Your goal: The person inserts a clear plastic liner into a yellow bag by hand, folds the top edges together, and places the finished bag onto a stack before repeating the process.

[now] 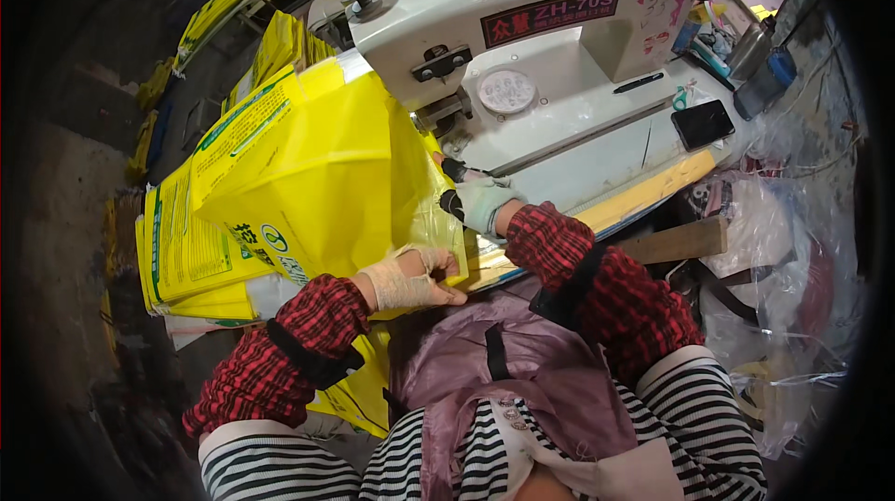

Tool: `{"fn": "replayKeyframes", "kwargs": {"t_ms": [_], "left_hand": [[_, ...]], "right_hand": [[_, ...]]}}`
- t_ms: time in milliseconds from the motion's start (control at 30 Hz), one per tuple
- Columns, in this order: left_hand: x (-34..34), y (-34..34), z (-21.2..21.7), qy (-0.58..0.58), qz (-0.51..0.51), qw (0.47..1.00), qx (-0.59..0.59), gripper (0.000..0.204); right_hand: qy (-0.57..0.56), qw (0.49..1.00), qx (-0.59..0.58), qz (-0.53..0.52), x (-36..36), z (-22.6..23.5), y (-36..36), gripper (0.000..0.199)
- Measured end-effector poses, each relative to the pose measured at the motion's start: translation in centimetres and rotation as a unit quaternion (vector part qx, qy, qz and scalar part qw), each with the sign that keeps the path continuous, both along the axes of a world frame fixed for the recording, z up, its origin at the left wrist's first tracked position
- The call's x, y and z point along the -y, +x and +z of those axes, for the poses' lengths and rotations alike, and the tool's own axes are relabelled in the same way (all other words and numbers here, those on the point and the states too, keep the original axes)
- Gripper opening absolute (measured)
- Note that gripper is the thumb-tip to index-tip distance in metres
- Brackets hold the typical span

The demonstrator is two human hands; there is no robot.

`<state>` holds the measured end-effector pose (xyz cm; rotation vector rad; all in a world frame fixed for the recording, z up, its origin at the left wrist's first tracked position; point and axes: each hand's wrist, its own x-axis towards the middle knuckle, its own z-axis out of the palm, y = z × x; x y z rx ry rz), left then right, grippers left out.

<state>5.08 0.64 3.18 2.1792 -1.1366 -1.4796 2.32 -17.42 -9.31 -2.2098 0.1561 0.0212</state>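
Observation:
A large yellow printed plastic bag (317, 147) lies across the left part of a white industrial sewing machine (419, 21), its upper edge running by the needle area. My left hand (410, 279), in a pale wrapped glove, pinches the bag's near right corner between thumb and fingers. Farther up the same side, my right hand (485, 203) closes on the bag's edge close to the machine head. It wears a light glove with black coverings on the fingers. The bag partly hides the right fingertips. More yellow bags (177, 263) are layered under and left of this one.
A phone (703, 124), a black pen (639, 83) and a round white disc (506, 90) lie on the machine bed. Bottles (766, 82) stand at the right edge. Clear plastic sheeting (774, 249) heaps up beside a wooden board (679, 240). Stacked yellow bags (280, 49) sit behind.

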Motion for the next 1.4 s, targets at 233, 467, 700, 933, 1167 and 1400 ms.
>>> {"fn": "replayKeyframes", "kwargs": {"t_ms": [233,467,700,933,1167,1400], "left_hand": [[-3.1,0.5,-3.5,-0.221,-0.036,0.961,0.161,0.052],[2.0,1.1,5.0,0.106,-0.254,0.921,0.278,0.033],[3.7,-0.8,4.4,0.047,-0.347,0.897,0.270,0.027],[4.3,-0.8,9.2,-0.122,-0.436,0.767,0.454,0.024],[3.9,-7.1,2.6,-0.016,-0.458,0.847,0.270,0.018],[4.8,1.4,9.4,-0.097,-0.460,0.769,0.432,0.023]], "right_hand": [[-0.115,0.985,-0.087,0.090,-2.7,-3.4,2.0,0.036],[-0.070,0.972,-0.226,-0.002,-3.9,-2.2,-0.1,0.046],[-0.014,0.998,-0.052,-0.038,-3.9,-5.3,1.1,0.029],[0.131,0.989,-0.061,-0.034,-2.1,-2.2,-1.4,0.043],[-0.114,0.975,-0.131,0.143,-2.6,3.6,-3.8,0.038],[-0.129,0.980,-0.116,0.094,-3.2,5.1,-3.1,0.049]]}}
